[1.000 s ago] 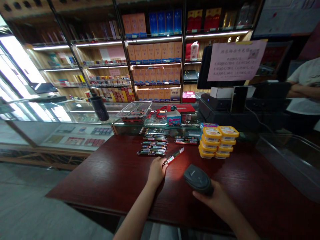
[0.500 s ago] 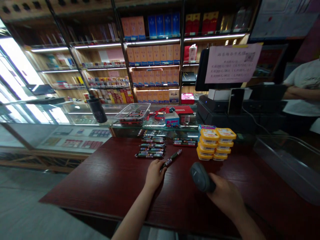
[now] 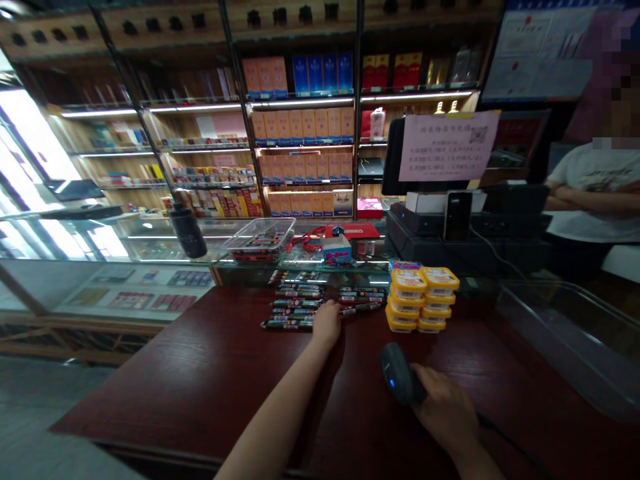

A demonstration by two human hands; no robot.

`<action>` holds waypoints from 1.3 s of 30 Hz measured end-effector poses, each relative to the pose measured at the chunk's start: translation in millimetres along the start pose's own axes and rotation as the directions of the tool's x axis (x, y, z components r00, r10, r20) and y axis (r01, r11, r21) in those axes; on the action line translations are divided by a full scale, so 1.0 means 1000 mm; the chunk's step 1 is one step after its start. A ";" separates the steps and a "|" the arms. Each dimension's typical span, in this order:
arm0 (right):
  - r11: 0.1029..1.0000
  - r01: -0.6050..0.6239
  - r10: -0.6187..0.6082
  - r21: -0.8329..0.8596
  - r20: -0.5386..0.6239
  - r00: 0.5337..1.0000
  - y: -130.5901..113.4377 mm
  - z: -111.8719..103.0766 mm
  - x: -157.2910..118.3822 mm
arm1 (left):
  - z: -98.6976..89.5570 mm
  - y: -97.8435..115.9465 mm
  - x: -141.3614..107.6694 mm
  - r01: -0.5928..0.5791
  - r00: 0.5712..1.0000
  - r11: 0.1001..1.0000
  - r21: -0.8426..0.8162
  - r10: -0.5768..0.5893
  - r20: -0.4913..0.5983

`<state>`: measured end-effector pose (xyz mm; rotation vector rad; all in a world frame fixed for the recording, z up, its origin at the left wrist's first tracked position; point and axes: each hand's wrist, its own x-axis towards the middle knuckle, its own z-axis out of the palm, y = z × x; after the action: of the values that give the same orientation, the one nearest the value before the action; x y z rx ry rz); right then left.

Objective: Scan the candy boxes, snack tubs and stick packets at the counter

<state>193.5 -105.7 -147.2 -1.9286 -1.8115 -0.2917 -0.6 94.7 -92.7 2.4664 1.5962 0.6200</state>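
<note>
My left hand is closed on the near end of a dark pen, low over the counter beside the other pens. The pen points right, toward the yellow tubs. Left of that hand lies a stack of similar pens in rows, and a smaller group of pens sits just beyond. In my right hand is a dark handheld barcode scanner, a small blue light glowing on it. Its head faces up and left, above the brown counter.
Yellow-lidded tubs stand stacked right of the pens. A clear bin occupies the right side. On the glass ledge are a clear tray, a blue box and a black bottle. A person stands behind, arms folded.
My left hand has moved forward with the pen, up to the pen groups, and the pen now lies more sideways. The scanner stays in my right hand, its blue light now visible.
</note>
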 end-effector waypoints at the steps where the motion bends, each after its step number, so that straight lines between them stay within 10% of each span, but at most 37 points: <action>1: 1.000 0.000 0.000 0.004 -0.001 1.000 0.001 0.001 0.000 | 0.005 0.002 0.007 0.017 1.000 1.000 0.000 -0.017 -0.003; 9: 1.000 0.000 0.000 0.006 -0.023 1.000 0.003 0.001 0.002 | 0.036 0.009 0.018 0.043 0.999 0.998 -0.052 -0.044 -0.023; 16: 0.995 0.090 -0.088 0.042 -0.043 0.995 0.013 0.005 -0.003 | -0.001 -0.021 -0.029 -0.145 0.978 0.984 -0.102 0.127 -0.167; 27: 0.998 0.044 -0.049 -0.052 -0.093 0.994 0.002 -0.009 -0.007 | -0.036 -0.119 -0.075 0.278 0.908 0.960 0.040 -0.250 -0.336; 39: 0.988 -0.060 0.052 0.141 0.064 0.997 -0.011 -0.015 0.006 | -0.039 -0.061 -0.073 0.108 0.994 0.992 -0.062 -0.109 -0.018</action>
<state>186.0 -107.7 -129.7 -1.9029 -1.7617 -0.0831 -93.7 51.3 -96.8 2.3195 1.6802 0.6703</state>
